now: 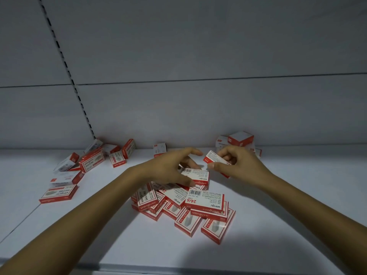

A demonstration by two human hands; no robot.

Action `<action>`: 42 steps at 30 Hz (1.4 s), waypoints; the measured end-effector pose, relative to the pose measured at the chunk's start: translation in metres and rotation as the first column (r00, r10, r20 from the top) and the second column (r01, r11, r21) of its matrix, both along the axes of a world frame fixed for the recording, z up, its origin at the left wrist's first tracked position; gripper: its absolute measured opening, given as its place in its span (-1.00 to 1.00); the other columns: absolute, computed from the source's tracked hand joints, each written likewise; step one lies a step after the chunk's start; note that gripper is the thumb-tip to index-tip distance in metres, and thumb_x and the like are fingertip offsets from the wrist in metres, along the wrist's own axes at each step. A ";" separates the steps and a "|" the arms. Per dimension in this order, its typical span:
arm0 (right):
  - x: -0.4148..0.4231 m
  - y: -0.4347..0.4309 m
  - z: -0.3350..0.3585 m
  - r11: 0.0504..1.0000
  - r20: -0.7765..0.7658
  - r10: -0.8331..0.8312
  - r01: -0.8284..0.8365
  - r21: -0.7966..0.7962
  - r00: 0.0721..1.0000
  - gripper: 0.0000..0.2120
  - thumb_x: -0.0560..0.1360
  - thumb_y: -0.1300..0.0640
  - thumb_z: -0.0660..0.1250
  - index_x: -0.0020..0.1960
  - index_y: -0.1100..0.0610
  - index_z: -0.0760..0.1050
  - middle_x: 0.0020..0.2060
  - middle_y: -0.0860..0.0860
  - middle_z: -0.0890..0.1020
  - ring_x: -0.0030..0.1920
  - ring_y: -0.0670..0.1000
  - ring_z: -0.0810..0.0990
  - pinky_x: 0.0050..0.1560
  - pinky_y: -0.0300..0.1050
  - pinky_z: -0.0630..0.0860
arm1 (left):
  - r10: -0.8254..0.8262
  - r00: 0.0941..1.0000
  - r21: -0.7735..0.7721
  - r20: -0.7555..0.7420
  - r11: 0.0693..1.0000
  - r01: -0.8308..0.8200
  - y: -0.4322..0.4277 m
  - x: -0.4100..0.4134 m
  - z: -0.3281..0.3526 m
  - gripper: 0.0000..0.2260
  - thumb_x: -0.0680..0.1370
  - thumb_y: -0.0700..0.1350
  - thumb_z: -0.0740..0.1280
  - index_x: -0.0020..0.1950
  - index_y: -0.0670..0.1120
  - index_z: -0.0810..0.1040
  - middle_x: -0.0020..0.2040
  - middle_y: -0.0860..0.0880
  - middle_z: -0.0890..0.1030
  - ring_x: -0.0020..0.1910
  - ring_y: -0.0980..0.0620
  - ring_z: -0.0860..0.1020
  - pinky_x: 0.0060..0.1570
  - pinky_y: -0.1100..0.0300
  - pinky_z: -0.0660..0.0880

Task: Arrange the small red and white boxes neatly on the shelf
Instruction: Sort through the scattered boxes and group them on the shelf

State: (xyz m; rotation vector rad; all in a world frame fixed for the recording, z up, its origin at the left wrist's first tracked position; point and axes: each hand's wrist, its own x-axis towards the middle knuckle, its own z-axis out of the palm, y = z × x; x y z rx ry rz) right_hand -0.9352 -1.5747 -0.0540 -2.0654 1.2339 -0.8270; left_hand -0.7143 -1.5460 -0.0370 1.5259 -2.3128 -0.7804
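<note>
Small red and white boxes lie scattered on a white shelf [278,225]. A loose pile of several boxes [184,207] sits in the middle. My left hand [170,167] reaches over the top of the pile, thumb and fingers closed around one box [196,175]. My right hand [234,163] holds another box [213,158] tilted in the air just right of it. More boxes [89,161] lie jumbled at the back left, and a few [238,140] are stacked at the back right behind my right hand.
The shelf's back wall [198,108] rises right behind the boxes, with a slotted upright [79,100] at the left. One box [159,149] stands alone against the wall. The shelf's front edge [178,267] runs along the bottom.
</note>
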 end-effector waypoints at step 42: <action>0.046 0.010 0.041 0.983 -0.420 0.148 -0.181 -0.039 0.896 -0.65 0.40 -0.24 0.35 0.04 -0.03 0.53 -0.13 -0.08 0.62 -0.12 -0.10 0.59 -0.06 -0.08 0.57 | 0.294 0.874 -0.206 -0.387 0.896 -0.393 0.057 0.064 -0.019 -0.87 0.53 0.00 0.33 0.06 0.18 0.53 0.08 0.23 0.56 0.06 0.30 0.53 0.04 0.30 0.49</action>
